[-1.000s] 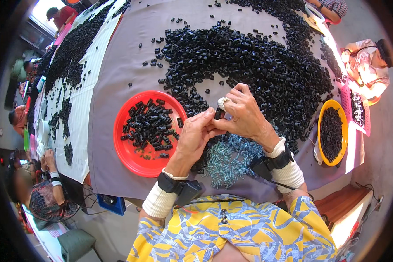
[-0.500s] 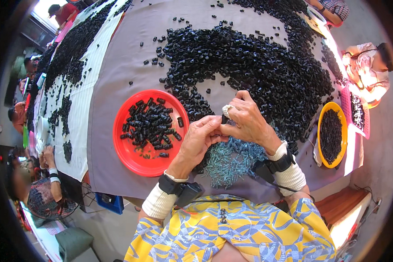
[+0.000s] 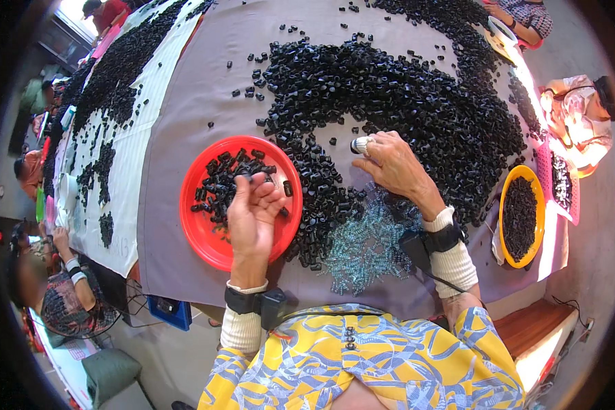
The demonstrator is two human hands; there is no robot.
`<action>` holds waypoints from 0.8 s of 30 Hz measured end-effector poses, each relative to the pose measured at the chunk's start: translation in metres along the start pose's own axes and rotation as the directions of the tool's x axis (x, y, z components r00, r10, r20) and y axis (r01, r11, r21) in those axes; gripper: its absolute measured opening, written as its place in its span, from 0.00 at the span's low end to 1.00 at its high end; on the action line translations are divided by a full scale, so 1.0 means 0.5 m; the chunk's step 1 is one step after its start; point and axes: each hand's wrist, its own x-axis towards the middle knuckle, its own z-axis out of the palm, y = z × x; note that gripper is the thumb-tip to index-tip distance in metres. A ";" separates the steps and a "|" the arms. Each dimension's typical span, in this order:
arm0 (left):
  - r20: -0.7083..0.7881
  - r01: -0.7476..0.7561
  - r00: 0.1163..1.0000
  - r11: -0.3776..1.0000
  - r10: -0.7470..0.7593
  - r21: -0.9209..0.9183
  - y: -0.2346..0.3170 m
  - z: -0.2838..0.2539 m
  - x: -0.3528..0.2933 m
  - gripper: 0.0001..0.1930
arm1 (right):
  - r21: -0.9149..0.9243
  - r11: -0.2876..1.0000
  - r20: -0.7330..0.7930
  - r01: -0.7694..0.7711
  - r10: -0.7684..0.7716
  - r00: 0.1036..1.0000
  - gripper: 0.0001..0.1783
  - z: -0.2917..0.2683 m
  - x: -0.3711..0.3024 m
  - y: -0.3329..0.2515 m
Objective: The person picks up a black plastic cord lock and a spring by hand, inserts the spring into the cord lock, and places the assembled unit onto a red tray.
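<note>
My left hand is palm up over the near side of a red round tray. Its fingers are loosely bent and spread, with no grip on anything visible. Beyond the fingertips, short black cylindrical parts lie in the tray. My right hand hovers palm down at the near edge of a big heap of black parts. A white wrap covers one of its fingers, and the thumb stands apart from that finger. Small bluish-green springs are piled on the cloth below my right hand.
A yellow basin of thin black pieces stands at the right table edge, beside a pink basket. Grey cloth covers the table. More black parts lie on a white-covered table at left. Other people work around both tables.
My hands were together over the springs, fingers meeting at a black part. They have since separated: the left moved left over the red tray, the right slightly up toward the heap.
</note>
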 end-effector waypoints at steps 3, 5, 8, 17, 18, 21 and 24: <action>-0.025 0.019 0.999 1.000 -0.019 -0.003 0.014 -0.025 -0.003 0.20 | -0.017 0.999 0.016 -0.042 0.042 0.999 0.11 0.023 0.014 0.012; -0.035 0.062 0.998 0.998 -0.061 0.032 0.013 -0.021 -0.007 0.19 | 0.006 1.000 0.001 -0.006 0.006 1.000 0.06 0.039 0.027 0.012; 0.004 0.084 0.996 0.993 -0.084 0.078 0.001 0.002 -0.009 0.17 | -0.026 0.999 0.008 0.033 -0.032 0.999 0.05 0.072 0.051 0.013; 0.105 0.124 0.984 0.974 -0.146 0.192 -0.023 0.033 -0.006 0.10 | -0.160 0.963 -0.063 0.215 -0.228 0.972 0.09 0.141 0.071 0.024; 0.101 0.131 0.983 0.971 -0.153 0.199 -0.023 0.037 -0.006 0.10 | -0.141 0.970 -0.064 0.198 -0.209 0.976 0.10 0.145 0.070 0.032; 0.090 0.136 0.983 0.969 -0.157 0.206 -0.024 0.040 -0.006 0.10 | -0.104 0.982 -0.032 0.158 -0.163 0.986 0.07 0.146 0.071 0.037; 0.101 0.139 0.981 0.968 -0.163 0.211 -0.028 0.046 -0.003 0.09 | -0.082 0.992 0.032 0.093 -0.090 0.995 0.08 0.133 0.065 0.036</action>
